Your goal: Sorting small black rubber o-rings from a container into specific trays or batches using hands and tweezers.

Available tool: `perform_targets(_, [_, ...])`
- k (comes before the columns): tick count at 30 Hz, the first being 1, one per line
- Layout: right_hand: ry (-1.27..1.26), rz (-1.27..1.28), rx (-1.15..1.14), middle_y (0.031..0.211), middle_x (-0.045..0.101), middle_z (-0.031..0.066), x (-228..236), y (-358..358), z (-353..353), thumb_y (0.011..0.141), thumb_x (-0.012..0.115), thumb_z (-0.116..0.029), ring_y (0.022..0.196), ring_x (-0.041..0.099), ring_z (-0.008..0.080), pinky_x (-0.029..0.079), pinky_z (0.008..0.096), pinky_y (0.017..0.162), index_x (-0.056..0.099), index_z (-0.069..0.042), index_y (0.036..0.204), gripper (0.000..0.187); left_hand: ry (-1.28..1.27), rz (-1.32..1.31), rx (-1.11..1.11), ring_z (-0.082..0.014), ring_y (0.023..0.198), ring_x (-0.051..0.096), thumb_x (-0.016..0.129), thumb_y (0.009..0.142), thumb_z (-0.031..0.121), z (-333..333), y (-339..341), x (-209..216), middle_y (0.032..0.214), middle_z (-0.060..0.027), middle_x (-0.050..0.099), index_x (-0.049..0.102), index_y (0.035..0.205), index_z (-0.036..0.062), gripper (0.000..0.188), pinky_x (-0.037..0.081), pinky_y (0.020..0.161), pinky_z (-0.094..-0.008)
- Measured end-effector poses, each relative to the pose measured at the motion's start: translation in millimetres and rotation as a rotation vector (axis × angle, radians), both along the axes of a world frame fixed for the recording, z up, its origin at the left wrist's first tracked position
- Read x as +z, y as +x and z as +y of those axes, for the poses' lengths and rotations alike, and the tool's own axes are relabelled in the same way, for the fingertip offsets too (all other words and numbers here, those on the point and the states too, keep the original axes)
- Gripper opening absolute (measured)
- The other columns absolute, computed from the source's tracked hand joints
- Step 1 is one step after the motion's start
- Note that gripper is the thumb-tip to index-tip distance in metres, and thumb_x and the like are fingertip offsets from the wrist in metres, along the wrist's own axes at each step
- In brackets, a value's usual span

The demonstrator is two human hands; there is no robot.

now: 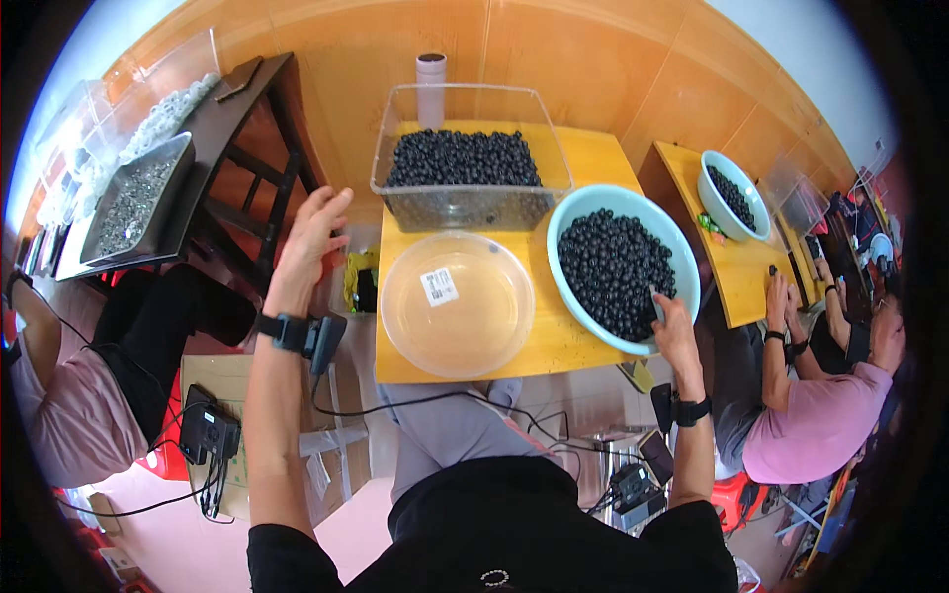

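My left hand (312, 237) is raised beyond the table's left edge, fingers stretched and apart, holding nothing. At the right rim of a light-blue basin (560, 292), my right hand (678, 334) is closed in a pinch. A small greyish thing shows at its fingertips, too small to name. Many small, shiny black round pieces (615, 267) fill the basin. More of these black pieces (463, 160) lie in a clear rectangular plastic bin (465, 212) at the back of the table. Between my hands a round translucent shallow tray or lid (458, 331) lies flat, bearing a white label (439, 287).
Behind the bin stands a pale pink bottle (431, 91). To the right, a second yellow table (720, 272) bears another blue basin (715, 201), with people seated beside it. At left, a dark table (213, 128) holds a tray of small grey pieces (135, 203). Cables (435, 400) cross my lap.
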State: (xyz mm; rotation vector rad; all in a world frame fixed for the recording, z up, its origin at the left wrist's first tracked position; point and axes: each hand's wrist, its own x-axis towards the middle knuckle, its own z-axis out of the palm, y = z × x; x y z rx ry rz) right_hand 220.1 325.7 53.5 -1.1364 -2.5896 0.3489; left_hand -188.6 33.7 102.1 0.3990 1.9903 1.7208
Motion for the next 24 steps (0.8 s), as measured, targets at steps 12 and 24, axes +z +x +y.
perform_targets(12, [-0.022,-0.073,-0.01,0.098,0.054,0.0187,54,-18,-27,0.076,0.064,-0.014,0.091,0.054,0.0372,0.044,0.0409,0.079,0.055,-0.001,0.111,0.038,-0.136,0.016,-0.12,-0.0189,0.086,0.054,0.065,0.078,0.035,80,-107,-49,0.103,-0.0136,0.055,0.045,0.115,0.0006,0.054,0.045,0.065,-0.0328])
perform_targets(24, [-0.243,-0.051,0.375,0.089,0.06,0.0179,97,-175,56,0.08,0.062,-0.027,0.081,0.059,0.0268,0.046,0.0347,0.074,0.053,0.001,0.112,0.044,-0.112,0.07,-0.106,-0.0119,0.031,0.04,0.071,0.074,0.016,118,-117,-46,0.044,-0.0023,0.046,0.046,0.057,0.0078,0.031,0.029,0.029,-0.0267])
